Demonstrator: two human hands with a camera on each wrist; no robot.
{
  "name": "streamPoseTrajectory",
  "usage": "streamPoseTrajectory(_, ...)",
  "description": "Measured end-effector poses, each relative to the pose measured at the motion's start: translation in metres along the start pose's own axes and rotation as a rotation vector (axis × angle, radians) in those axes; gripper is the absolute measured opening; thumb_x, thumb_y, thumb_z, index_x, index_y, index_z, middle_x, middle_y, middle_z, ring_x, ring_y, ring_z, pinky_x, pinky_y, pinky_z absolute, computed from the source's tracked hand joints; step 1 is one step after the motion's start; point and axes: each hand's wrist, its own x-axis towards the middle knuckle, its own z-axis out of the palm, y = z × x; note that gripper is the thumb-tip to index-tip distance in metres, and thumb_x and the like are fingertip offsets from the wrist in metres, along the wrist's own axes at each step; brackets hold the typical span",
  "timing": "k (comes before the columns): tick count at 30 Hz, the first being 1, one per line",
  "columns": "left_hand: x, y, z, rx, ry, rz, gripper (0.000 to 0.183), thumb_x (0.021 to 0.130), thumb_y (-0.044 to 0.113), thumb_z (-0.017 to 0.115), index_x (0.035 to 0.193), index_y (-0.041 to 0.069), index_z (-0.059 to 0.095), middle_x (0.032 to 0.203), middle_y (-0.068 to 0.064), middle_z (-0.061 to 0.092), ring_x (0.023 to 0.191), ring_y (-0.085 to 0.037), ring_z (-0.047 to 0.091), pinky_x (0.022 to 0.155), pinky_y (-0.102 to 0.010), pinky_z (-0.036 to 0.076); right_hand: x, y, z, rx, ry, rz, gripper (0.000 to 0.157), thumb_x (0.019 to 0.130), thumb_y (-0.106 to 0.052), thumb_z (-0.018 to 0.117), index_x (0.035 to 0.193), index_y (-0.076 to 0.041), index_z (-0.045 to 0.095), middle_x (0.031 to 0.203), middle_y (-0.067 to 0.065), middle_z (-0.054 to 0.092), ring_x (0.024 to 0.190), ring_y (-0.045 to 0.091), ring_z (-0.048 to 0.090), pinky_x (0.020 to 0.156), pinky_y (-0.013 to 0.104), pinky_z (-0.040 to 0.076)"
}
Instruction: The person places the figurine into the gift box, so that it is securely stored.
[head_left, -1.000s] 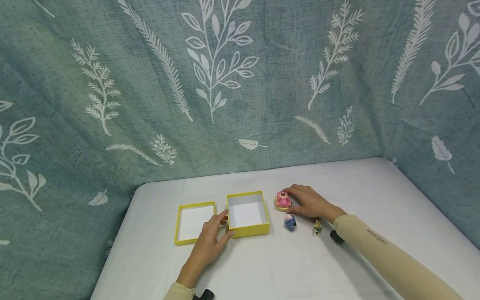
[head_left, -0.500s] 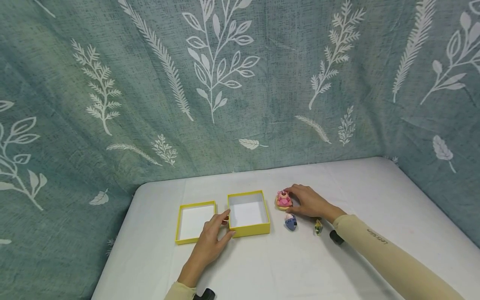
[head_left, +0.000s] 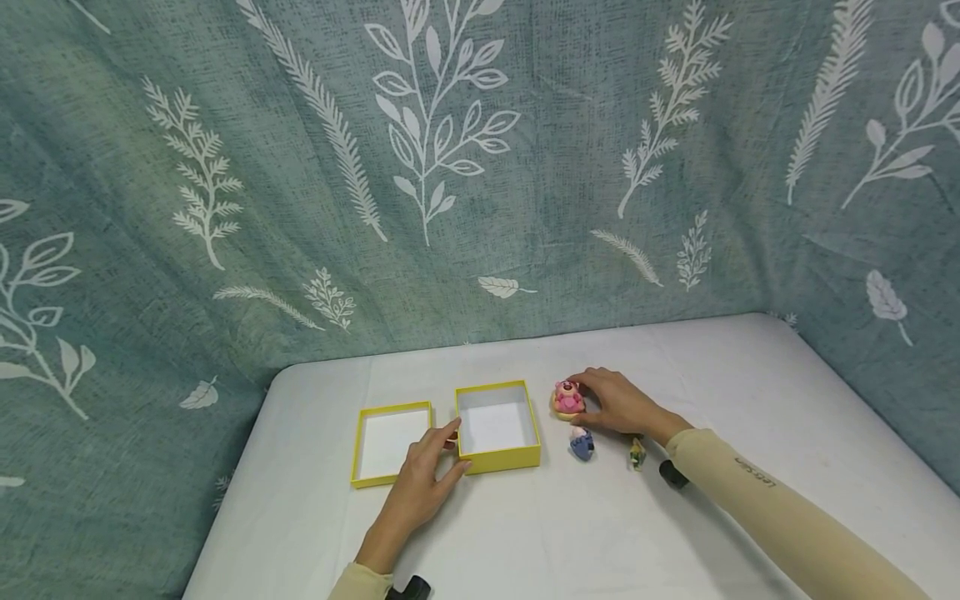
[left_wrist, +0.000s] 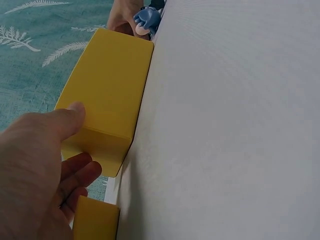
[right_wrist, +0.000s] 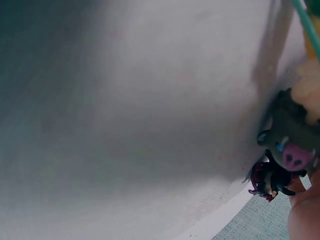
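The left hand (head_left: 420, 482) pinches the box (head_left: 504, 459), lid (head_left: 387, 443) off to its left; the right hand (head_left: 619, 403) pinches the bear (head_left: 567, 398), with donkey (head_left: 581, 445) and figurine (head_left: 637, 453) nearby, all outside.

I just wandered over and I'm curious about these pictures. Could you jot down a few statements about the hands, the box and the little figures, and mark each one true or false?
1. The right hand grips the pink figure. True.
2. The blue figure is inside the yellow box. False: it is outside, on the white cloth.
3. The left hand touches the yellow box. True.
4. The shallow tray is stacked on the yellow box. False: it lies on the cloth, left of the box in the head view.
5. Three figures show in the head view. True.
6. The person's sleeves are bright red. False: they are beige.
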Motion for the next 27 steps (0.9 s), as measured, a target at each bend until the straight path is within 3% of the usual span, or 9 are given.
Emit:
streamPoseTrajectory(6, -0.0011, 0.0004, -0.0002, -0.005, 0.004, -0.002, 0.062, 0.088, 0.020, 0.074, 0.143, 0.008, 0.049, 0.122, -0.007, 0.064, 0.103, -0.015, 0.064, 0.090, -0.038, 0.044, -0.0002, -0.0005, 0.0000, -0.002, 0.007, 0.000, 0.068, 0.079, -0.046, 0.078, 0.132, -0.009, 0.057, 0.119, 0.005, 0.062, 0.113, 0.025, 0.056, 0.101, 0.053, 0.041)
streamPoseTrajectory(17, -0.0022, 0.0016, 0.0012, -0.004, -0.019, -0.030, 0.064, 0.089, 0.023, 0.073, 0.147, 0.018, 0.044, 0.123, -0.006, 0.063, 0.106, -0.016, 0.063, 0.092, -0.039, 0.044, -0.0020, -0.0013, -0.0003, -0.018, 0.027, 0.011, 0.068, 0.078, -0.048, 0.079, 0.131, -0.010, 0.057, 0.119, 0.004, 0.063, 0.112, 0.025, 0.056, 0.101, 0.053, 0.040)
streamPoseTrajectory(27, -0.0040, 0.0015, 0.0024, -0.004, -0.013, -0.025, 0.065, 0.088, 0.021, 0.073, 0.146, 0.015, 0.045, 0.122, -0.007, 0.063, 0.106, -0.016, 0.063, 0.092, -0.039, 0.044, -0.0042, -0.0041, -0.0002, -0.094, 0.067, -0.003, 0.069, 0.076, -0.050, 0.079, 0.126, -0.006, 0.060, 0.118, 0.008, 0.064, 0.112, 0.027, 0.057, 0.102, 0.053, 0.040)
